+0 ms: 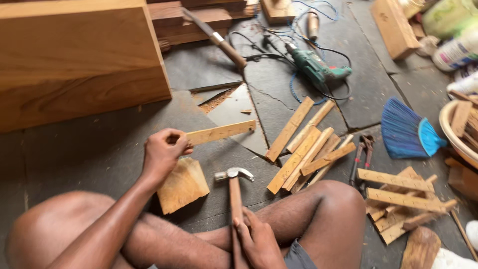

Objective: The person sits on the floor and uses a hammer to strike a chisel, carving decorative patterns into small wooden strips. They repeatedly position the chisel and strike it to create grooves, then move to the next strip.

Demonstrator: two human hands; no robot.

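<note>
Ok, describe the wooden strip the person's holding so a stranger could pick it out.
Start at the big wooden box upper left, then drop to the left hand below it. The strip juts rightward from that hand, raised off the floor, unlike the loose strips piled farther right.

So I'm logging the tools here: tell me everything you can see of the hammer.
The hammer is a claw hammer with a grey metal head and a plain brown wooden handle. It is held upright, head uppermost, with the flat face to the left and the curved claw to the right. The right hand grips the lower handle between the person's knees. The head hangs over the dark floor, beside a wooden block. Nothing else touches it.
</note>
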